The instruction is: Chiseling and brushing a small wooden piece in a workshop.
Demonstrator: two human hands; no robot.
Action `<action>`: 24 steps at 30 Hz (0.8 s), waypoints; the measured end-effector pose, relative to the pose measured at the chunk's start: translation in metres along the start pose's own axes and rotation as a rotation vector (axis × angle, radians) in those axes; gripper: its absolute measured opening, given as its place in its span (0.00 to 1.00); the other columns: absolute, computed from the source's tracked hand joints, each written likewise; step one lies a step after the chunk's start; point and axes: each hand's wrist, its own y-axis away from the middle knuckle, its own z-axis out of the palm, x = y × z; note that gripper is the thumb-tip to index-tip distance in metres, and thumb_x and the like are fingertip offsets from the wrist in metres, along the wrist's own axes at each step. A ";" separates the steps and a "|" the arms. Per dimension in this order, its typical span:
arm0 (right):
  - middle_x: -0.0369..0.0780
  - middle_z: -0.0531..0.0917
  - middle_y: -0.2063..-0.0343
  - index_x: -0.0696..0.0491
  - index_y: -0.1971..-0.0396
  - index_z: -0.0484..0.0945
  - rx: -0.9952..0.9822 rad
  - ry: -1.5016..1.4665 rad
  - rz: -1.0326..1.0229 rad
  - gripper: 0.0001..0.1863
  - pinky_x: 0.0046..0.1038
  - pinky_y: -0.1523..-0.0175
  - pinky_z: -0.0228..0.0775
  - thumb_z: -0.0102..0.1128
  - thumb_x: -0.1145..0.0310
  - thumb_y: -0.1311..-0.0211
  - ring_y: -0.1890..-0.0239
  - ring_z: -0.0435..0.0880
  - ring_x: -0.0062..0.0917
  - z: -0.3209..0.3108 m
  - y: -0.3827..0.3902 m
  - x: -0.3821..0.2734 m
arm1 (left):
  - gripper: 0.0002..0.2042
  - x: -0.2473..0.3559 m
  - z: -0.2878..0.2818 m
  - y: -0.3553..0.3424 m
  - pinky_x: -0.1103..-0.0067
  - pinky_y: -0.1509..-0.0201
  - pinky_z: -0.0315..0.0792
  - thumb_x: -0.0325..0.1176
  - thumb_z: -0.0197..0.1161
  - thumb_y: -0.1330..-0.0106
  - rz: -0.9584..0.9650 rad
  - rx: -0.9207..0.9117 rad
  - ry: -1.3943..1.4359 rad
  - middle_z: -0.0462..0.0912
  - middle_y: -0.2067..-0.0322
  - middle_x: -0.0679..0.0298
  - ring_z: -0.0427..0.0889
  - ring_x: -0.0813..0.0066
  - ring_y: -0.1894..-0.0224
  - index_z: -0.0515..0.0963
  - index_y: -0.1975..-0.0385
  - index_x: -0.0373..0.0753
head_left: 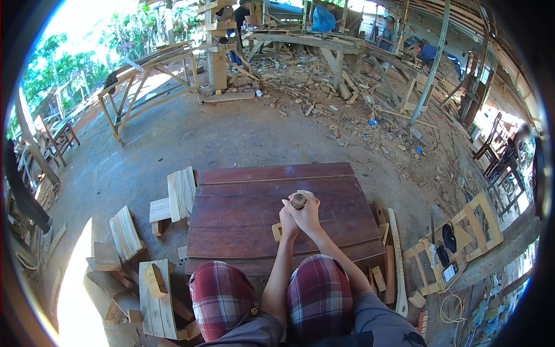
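Both hands are closed together round an upright tool with a brown wooden handle (298, 200), whose round top end points up at me. My right hand (309, 213) wraps its upper part from the right. My left hand (288, 222) grips from the left, close against the right one. Whatever lies below the handle is hidden under the hands, so I cannot make out the tool's kind. Just left of my left wrist, a small pale wood block (277, 232) rests on the dark red plank table (243, 208).
Small slatted wooden stools (126, 232) stand left of the table, one bearing a wood offcut (154, 281). To the right lie a long pale slat (398, 260) and a wooden frame (483, 222). Scrap wood (347, 87) litters the ground by the far workbenches; people are in the distance.
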 end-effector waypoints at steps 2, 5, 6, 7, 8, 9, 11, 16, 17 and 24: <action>0.38 0.81 0.71 0.54 0.77 0.79 0.050 0.048 -0.063 0.13 0.34 0.50 0.62 0.74 0.63 0.56 0.58 0.77 0.32 -0.002 -0.001 0.001 | 0.08 -0.001 -0.003 0.000 0.70 0.68 0.72 0.34 0.56 0.37 0.008 0.003 -0.002 0.80 0.74 0.57 0.80 0.65 0.72 0.76 0.66 0.36; 0.36 0.81 0.73 0.53 0.78 0.78 0.082 0.087 -0.114 0.13 0.32 0.53 0.65 0.74 0.63 0.56 0.61 0.79 0.29 -0.004 -0.001 -0.001 | 0.08 -0.004 0.001 0.004 0.71 0.68 0.72 0.33 0.56 0.37 0.021 0.011 -0.008 0.80 0.74 0.57 0.79 0.65 0.72 0.76 0.66 0.36; 0.36 0.81 0.72 0.52 0.78 0.78 0.067 0.081 -0.102 0.13 0.32 0.52 0.64 0.74 0.63 0.56 0.60 0.78 0.29 -0.004 -0.001 -0.002 | 0.08 -0.006 -0.001 0.006 0.71 0.68 0.72 0.33 0.56 0.37 0.025 0.014 -0.010 0.80 0.74 0.57 0.79 0.65 0.72 0.76 0.65 0.36; 0.36 0.81 0.72 0.52 0.78 0.78 0.070 0.087 -0.099 0.13 0.32 0.52 0.64 0.74 0.63 0.56 0.60 0.78 0.29 -0.004 -0.001 -0.002 | 0.08 -0.007 0.002 0.004 0.71 0.69 0.72 0.33 0.56 0.37 0.027 0.013 -0.012 0.80 0.74 0.57 0.79 0.65 0.72 0.76 0.65 0.36; 0.35 0.81 0.72 0.52 0.77 0.78 0.070 0.085 -0.100 0.13 0.33 0.51 0.62 0.74 0.63 0.56 0.59 0.78 0.29 -0.003 -0.001 -0.002 | 0.08 -0.008 0.001 0.005 0.71 0.69 0.72 0.33 0.56 0.37 0.029 0.012 -0.013 0.80 0.74 0.57 0.79 0.66 0.72 0.75 0.65 0.36; 0.35 0.81 0.72 0.51 0.77 0.78 0.070 0.083 -0.102 0.12 0.33 0.50 0.61 0.74 0.63 0.56 0.58 0.77 0.28 -0.003 0.000 -0.002 | 0.07 -0.009 -0.004 0.001 0.71 0.69 0.71 0.33 0.55 0.37 0.030 0.010 -0.013 0.80 0.74 0.57 0.79 0.66 0.72 0.75 0.65 0.36; 0.35 0.81 0.71 0.51 0.77 0.78 0.064 0.056 -0.082 0.12 0.33 0.49 0.59 0.74 0.64 0.56 0.56 0.77 0.29 0.001 0.000 -0.003 | 0.07 -0.010 -0.006 0.000 0.71 0.69 0.71 0.32 0.55 0.37 0.037 0.013 -0.018 0.79 0.74 0.57 0.79 0.66 0.73 0.75 0.65 0.36; 0.34 0.81 0.72 0.51 0.77 0.78 0.104 0.072 -0.097 0.12 0.33 0.50 0.61 0.74 0.65 0.57 0.58 0.78 0.29 0.001 0.000 0.003 | 0.07 -0.012 0.002 0.004 0.72 0.69 0.71 0.32 0.55 0.36 0.050 -0.002 -0.010 0.79 0.75 0.57 0.78 0.66 0.73 0.75 0.64 0.36; 0.34 0.81 0.72 0.51 0.77 0.78 0.113 0.071 -0.100 0.12 0.32 0.51 0.61 0.74 0.65 0.57 0.59 0.78 0.29 0.003 0.000 0.002 | 0.07 -0.012 0.005 0.007 0.72 0.69 0.71 0.32 0.55 0.36 0.053 -0.004 -0.010 0.79 0.75 0.57 0.78 0.66 0.73 0.75 0.64 0.36; 0.41 0.80 0.64 0.56 0.70 0.78 0.055 0.091 -0.041 0.20 0.36 0.47 0.57 0.75 0.59 0.57 0.52 0.75 0.34 -0.004 0.000 0.005 | 0.09 0.016 -0.002 0.005 0.70 0.64 0.74 0.35 0.59 0.40 0.076 -0.242 -0.223 0.83 0.73 0.55 0.84 0.58 0.68 0.78 0.67 0.36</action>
